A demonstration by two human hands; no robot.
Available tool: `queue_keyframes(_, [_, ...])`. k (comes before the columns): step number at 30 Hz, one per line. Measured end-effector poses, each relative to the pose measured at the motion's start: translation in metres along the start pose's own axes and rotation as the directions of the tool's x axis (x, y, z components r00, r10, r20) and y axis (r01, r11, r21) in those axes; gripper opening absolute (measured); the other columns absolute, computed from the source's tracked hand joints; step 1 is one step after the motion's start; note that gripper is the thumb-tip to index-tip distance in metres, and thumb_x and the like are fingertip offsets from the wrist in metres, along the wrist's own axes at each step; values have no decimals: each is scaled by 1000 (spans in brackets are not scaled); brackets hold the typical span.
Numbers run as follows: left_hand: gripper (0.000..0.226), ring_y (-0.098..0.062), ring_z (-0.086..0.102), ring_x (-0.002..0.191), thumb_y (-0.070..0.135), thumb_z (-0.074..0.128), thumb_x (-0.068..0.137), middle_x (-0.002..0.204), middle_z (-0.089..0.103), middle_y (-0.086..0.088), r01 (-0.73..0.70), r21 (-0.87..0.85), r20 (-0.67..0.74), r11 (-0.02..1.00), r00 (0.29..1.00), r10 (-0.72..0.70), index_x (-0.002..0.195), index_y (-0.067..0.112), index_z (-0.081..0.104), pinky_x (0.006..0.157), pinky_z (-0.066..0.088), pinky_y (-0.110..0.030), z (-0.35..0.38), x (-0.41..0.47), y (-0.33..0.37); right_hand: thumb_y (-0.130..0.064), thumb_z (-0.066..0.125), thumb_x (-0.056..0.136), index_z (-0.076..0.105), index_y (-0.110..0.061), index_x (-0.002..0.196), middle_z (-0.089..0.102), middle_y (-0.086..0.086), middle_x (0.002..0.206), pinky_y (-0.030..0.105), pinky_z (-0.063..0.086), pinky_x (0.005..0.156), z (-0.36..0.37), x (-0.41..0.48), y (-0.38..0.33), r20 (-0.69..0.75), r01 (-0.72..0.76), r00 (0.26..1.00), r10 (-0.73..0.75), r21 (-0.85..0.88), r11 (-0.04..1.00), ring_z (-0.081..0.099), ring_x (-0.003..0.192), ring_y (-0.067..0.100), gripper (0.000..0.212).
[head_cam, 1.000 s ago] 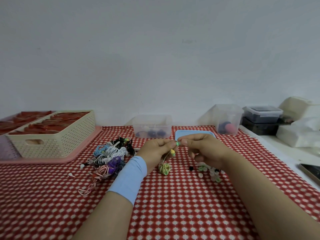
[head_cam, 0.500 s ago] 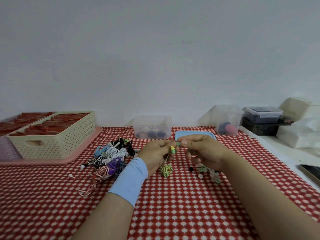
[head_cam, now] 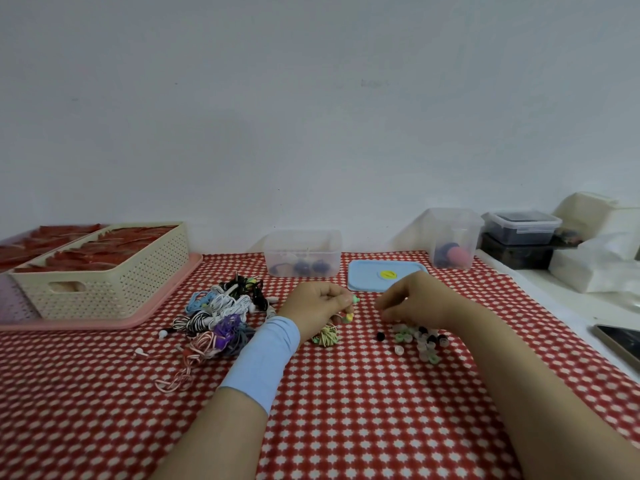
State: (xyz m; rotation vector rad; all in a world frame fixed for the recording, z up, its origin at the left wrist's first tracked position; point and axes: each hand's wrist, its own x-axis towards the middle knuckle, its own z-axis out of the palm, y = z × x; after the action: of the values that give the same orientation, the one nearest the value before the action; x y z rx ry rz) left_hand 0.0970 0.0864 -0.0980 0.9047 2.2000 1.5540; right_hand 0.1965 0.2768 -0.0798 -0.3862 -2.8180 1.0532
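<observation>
My left hand (head_cam: 317, 306), with a light-blue band on the wrist, pinches a green and yellow earphone (head_cam: 350, 308) by its buds just above the red checked tablecloth (head_cam: 346, 410). The earphone's coiled yellow-green cable (head_cam: 325, 338) lies on the cloth under that hand. My right hand (head_cam: 419, 299) hovers apart from the left one, its fingers loosely curled downward above a scatter of small ear tips (head_cam: 420, 342). I see nothing between its fingers. A single black ear tip (head_cam: 380, 336) lies between the two hands.
A heap of coiled earphones (head_cam: 221, 317) lies left of my left hand. Behind are a clear box (head_cam: 303, 252), a blue lid (head_cam: 384, 277), a tall clear tub (head_cam: 452, 237), a cream basket (head_cam: 104, 285) on a pink tray (head_cam: 166, 301), and a phone (head_cam: 620, 341) at right.
My right hand has let go of the earbud tip and moved right and down, over the ear tips. My left hand has stayed put with the earphone.
</observation>
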Motion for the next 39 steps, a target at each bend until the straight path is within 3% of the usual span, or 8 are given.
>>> queue_keyframes(4, [13, -2, 68, 69, 19, 63, 94, 87, 76, 2, -17, 28, 27, 999, 999, 17, 101, 12, 73, 66, 53, -13, 3, -1, 1, -22, 81, 83, 82, -32, 85, 76, -18, 89, 13, 47, 75, -15, -8, -7, 62, 27, 998, -26, -19, 999, 68, 86, -3, 10])
queue_keyframes(8, [14, -4, 68, 72, 20, 62, 95, 88, 76, 3, -13, 22, 39, 1000, 999, 12, 102, 14, 73, 67, 52, -14, 3, -1, 2, -30, 86, 76, 82, -35, 84, 76, -22, 88, 23, 52, 88, -23, -15, -11, 231, -19, 971, 66, -199, 980, 68, 90, -1, 9])
queue_keyframes(14, [10, -7, 68, 74, 21, 63, 95, 86, 76, 5, -11, -23, 43, 1000, 999, 12, 91, 21, 72, 71, 55, -18, 5, -1, 2, -32, 84, 77, 82, -34, 83, 75, -21, 85, 24, 55, 85, -18, -13, -15, 218, -9, 974, 59, -222, 975, 69, 87, 2, 7])
queue_keyframes(18, [12, -7, 68, 77, 22, 62, 96, 87, 76, 3, 16, -116, 40, 993, 999, -11, 95, 16, 73, 75, 56, -22, 4, -1, 1, -22, 81, 83, 82, -22, 81, 76, -8, 74, 22, 54, 60, -15, -17, -21, 45, 68, 996, -71, 68, 995, 65, 61, 15, 2])
queue_keyframes(20, [15, -8, 69, 80, 22, 61, 96, 89, 76, 3, 20, -154, 43, 988, 999, -13, 97, 15, 73, 78, 56, -24, 3, -1, 1, -15, 81, 83, 81, -14, 85, 72, -1, 66, 20, 44, 46, -11, -18, -24, -26, 84, 996, -80, 315, 945, 55, 51, 16, 1])
queue_keyframes(23, [17, -8, 70, 87, 26, 60, 96, 91, 77, 4, 14, -188, 47, 982, 999, -5, 98, 18, 74, 85, 53, -21, 3, -2, 0, -15, 80, 83, 80, -10, 91, 69, 4, 67, 20, 36, 43, -5, -16, -26, -28, 47, 999, -38, 533, 845, 52, 51, 16, 9])
queue_keyframes(29, [18, -4, 60, 65, 23, 60, 96, 78, 71, 6, 47, -312, 67, 949, 997, -27, 98, 12, 73, 67, 49, -20, 3, -3, 1, -14, 72, 88, 81, -10, 94, 71, 6, 83, 20, 33, 42, 2, -12, -26, 91, -43, 996, -24, 669, 742, 53, 57, 14, 11])
queue_keyframes(39, [15, -9, 54, 64, 17, 59, 96, 71, 67, 7, 66, -414, 138, 908, 990, -9, 94, 11, 73, 64, 49, -23, 1, -6, 3, -18, 73, 78, 82, -14, 92, 66, 6, 80, 18, 29, 41, 7, -10, -25, 187, -101, 981, -52, 722, 685, 50, 58, 12, 18])
